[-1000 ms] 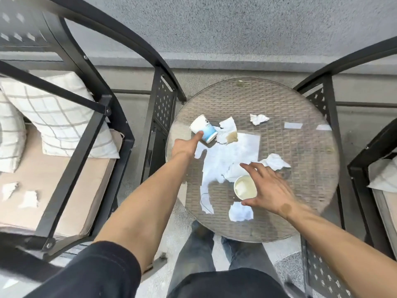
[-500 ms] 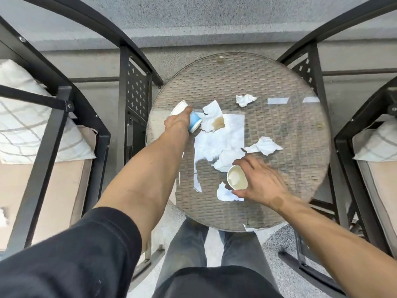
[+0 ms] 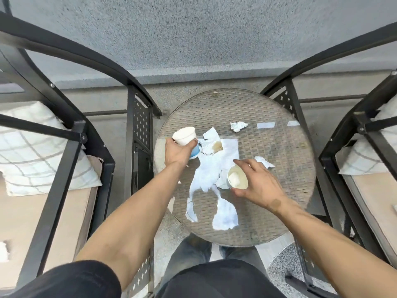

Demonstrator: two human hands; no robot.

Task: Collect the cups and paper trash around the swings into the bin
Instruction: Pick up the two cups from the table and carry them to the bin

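**Cup Collection at the Round Bench: Both Hands Engaged**

The step in hand was the pickup of the two cups. The left hand [image 3: 179, 152] held the blue-and-white cup [image 3: 186, 139] in a closed grip, fingers curled round its wall, mouth tilted away from the person. This cup sat at the left edge of the bench [image 3: 279, 211]; whether it was lifted clear could not be told.

The right hand [image 3: 261, 186] was placed over the second cup [image 3: 237, 179], which stood upright nearer the person than the stained paper [image 3: 211, 144]. Its grip was wide: thumb and fingers spread about the rim, apparently not closed on it.

Loose paper lay on the bench: a crumpled scrap [image 3: 238, 126] at the far side and a torn piece [image 3: 265, 161] just beyond the right hand. Further scraps [image 3: 3, 250] lay on the swing seat to the left of the bench.

The bin was not in view. The next move probably called for closing the right grip on the second cup, then locating the bin.
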